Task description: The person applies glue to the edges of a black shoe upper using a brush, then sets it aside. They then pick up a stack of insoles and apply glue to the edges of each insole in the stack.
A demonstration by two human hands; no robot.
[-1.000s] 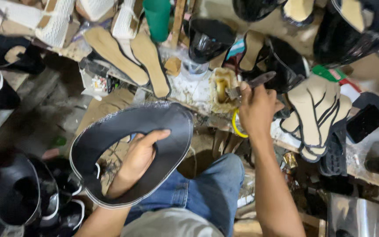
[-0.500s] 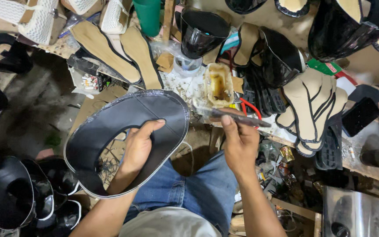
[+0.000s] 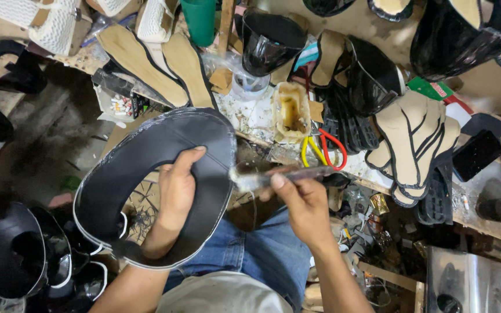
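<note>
My left hand [image 3: 176,191] holds a curved black leather piece [image 3: 146,156] with a pale edge, thumb on top and fingers beneath, above my lap. My right hand [image 3: 302,200] grips a brush [image 3: 273,177] by its dark handle. The glue-laden bristles touch the right edge of the leather piece. A glue-crusted open pot [image 3: 290,111] stands on the bench just beyond the brush.
Tan insoles [image 3: 146,64] lie on the bench [image 3: 250,113] at the back left, black shoe uppers [image 3: 378,81] and strapped sandal soles [image 3: 416,139] at the right. Red and yellow handled scissors [image 3: 323,149] lie by the pot. More black leather pieces [image 3: 24,255] sit stacked at lower left.
My right hand has drawn the brush back from the glue pot down to the right edge of the leather piece. My left hand has kept its hold, raising the piece a little.
</note>
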